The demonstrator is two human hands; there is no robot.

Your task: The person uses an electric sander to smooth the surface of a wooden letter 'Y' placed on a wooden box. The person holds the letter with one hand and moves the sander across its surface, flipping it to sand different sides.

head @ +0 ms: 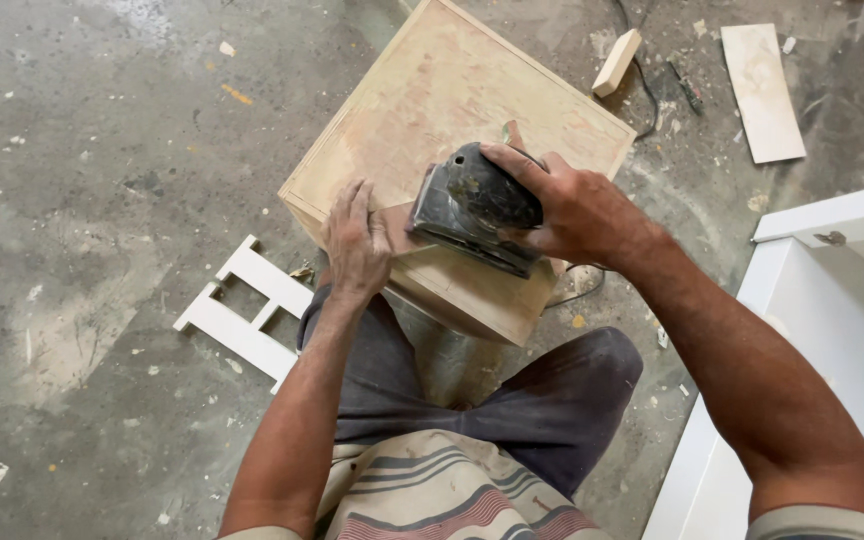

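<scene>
Floor (92, 200): bare grey concrete, stained, with pale patches and a scatter of wood chips and dust. A person sits on it, legs in dark trousers, striped cloth across the lap.

Work piece: a square wooden box (432, 110) of pale plywood, lying flat on the floor between the knees, one corner turned towards the person. Its top face shows uneven colour, lighter rubbed areas against yellower ones.

Right hand (572, 205): closed over the top of a black electric sander (472, 205), fingers wrapped round its rounded body. The sander's flat base rests on the box's near part. A dark cord (577, 285) runs out below the wrist.

Left hand (357, 245): flat, palm down, fingers spread, pressing on the box's near edge just beside the sander. It grips nothing.

Surroundings: a white slatted frame piece (242, 320) lies on the floor left of the knee. A small wooden block (617, 62) and a pale offcut board (764, 92) lie beyond the box, upper right. A white cabinet (832, 330) stands at the right edge.
</scene>
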